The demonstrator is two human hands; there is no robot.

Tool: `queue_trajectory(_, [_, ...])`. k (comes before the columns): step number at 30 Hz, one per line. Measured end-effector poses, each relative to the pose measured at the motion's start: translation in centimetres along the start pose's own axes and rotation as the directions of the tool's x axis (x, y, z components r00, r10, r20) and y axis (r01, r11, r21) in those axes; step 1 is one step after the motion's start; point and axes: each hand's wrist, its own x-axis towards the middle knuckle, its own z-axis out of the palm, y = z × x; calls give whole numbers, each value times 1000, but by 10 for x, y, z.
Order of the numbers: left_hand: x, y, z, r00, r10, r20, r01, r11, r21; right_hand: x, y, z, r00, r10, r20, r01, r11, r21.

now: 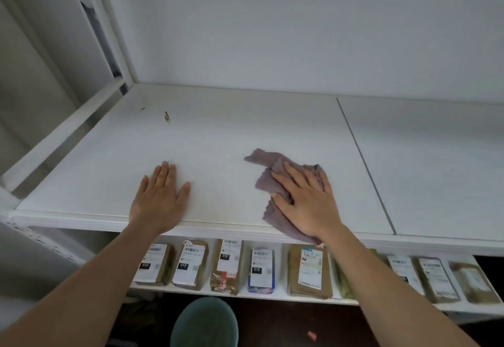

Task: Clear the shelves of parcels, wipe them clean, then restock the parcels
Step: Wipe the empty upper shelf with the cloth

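On the white upper shelf (218,134), near its front edge, two bare hands are being laid flat. The left hand (159,201) is being rested palm down on the bare board, its fingers straight and close together, the thumb spread to the side; nothing is being held by it. The right hand (306,202) is being pressed, fingers straight and slightly spread, onto a crumpled mauve cloth (268,172); the cloth is being covered rather than gripped, with one corner poking out toward the back left and another part hanging over the shelf's front edge beneath the wrist. The two hands are being kept well apart.

Toward the back left of the shelf, a small brown scrap (167,117) and a smaller dark speck (143,108) are lying on the board. A thin seam (365,164) is dividing this board from the next one on the right.

On the lower shelf (272,296), a row of parcels (226,266) is being stored on edge, side by side, their white labels turned upward; part of the row is being hidden by the two forearms. A round green seat (204,322) is standing on the dark floor below, and a small pink scrap (311,335) is lying near it.
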Motion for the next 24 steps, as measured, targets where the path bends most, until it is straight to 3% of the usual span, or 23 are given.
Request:
queue_trajectory(2, [0, 2, 0, 1000, -2, -7, 2, 1000, 6, -20, 57, -7, 969, 247, 2, -247, 969, -28])
queue_trajectory(4, [-2, 5, 1, 1000, -9, -16, 9, 1000, 7, -37, 97, -19, 876, 483, 15, -481, 875, -59])
queue_trajectory(6, [-3, 7, 1, 999, -25, -24, 26, 1000, 16, -40, 100, -24, 797, 603, 35, -599, 797, -72])
queue_trajectory(9, [-1, 7, 4, 998, -19, -59, 21, 999, 34, -25, 48, -19, 817, 576, 20, -573, 816, -74])
queue_trajectory(12, [1, 3, 3, 999, -5, -36, 7, 999, 44, -7, -38, -6, 943, 331, 25, -329, 943, -59])
queue_trajectory(15, [-1, 4, 1, 1000, 17, -8, -17, 999, 33, 4, -106, 6, 993, 118, 8, -118, 992, -38])
queue_trajectory(19, [-1, -5, -5, 997, 72, 5, -72, 997, 9, -6, -83, 0, 999, -33, 17, 34, 999, -35])
queue_trajectory(20, [0, -9, -6, 996, 85, 1, -85, 996, -6, -17, -62, -2, 1000, -11, 3, 11, 999, -47])
queue_trajectory(22, [1, -13, -6, 995, 100, -2, -100, 995, -27, -41, -6, -6, 983, 176, -41, -179, 982, -68])
queue_trajectory(24, [2, -13, -4, 994, 104, -15, -104, 995, 2, -63, 46, -16, 881, 470, -52, -472, 879, -66])
